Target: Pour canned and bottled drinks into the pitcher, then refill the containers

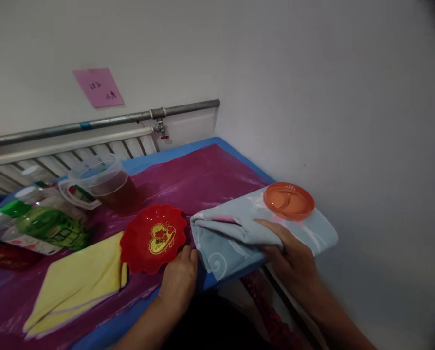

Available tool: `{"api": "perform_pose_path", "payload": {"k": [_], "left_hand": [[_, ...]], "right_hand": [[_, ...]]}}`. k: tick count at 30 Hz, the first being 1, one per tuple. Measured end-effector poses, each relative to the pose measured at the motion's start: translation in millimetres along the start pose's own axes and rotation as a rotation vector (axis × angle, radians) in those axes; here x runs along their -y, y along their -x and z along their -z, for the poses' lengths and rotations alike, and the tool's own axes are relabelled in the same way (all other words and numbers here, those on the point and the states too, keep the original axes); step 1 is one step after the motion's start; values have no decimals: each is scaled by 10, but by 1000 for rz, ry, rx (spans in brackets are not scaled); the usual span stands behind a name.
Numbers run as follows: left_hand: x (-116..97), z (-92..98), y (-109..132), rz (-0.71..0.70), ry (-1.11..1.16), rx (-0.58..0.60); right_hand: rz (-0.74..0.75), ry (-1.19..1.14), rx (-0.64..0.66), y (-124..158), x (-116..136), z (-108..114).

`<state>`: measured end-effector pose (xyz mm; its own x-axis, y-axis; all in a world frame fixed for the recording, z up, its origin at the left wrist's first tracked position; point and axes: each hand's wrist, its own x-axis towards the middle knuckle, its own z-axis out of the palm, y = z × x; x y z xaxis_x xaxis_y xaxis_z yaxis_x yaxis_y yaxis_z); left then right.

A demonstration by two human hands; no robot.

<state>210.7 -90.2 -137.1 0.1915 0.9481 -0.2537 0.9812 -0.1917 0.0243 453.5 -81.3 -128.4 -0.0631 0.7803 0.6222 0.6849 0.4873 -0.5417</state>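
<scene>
At the table's right end lies a folded light blue cloth with white swirls. My right hand grips its front fold, thumb on top and fingers underneath. An orange round lid or shallow dish rests on the cloth beyond that hand. Between the cloth and a red scalloped plate with a gold heart print is my left hand. Its fingers are curled at the table's front edge, close against the plate's rim; whether they pinch anything is hidden.
A folded yellow cloth lies left of the plate. Behind stand a clear jug of brown liquid and several bottles, including a green one. A wall meets the right side; a pipe and radiator run along the back.
</scene>
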Motion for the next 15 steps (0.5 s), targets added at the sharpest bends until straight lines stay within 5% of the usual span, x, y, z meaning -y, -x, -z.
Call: {"api": "perform_pose_path", "payload": {"k": [5, 8, 15], "left_hand": [[-4, -18, -1, -20, 23, -39], [-9, -19, -6, -30, 13, -23], [-34, -33, -11, -1, -2, -39]], "right_hand": [[146, 65, 49, -34, 56, -23], [235, 134, 213, 174, 105, -185], [225, 386, 390, 422, 147, -472]]}}
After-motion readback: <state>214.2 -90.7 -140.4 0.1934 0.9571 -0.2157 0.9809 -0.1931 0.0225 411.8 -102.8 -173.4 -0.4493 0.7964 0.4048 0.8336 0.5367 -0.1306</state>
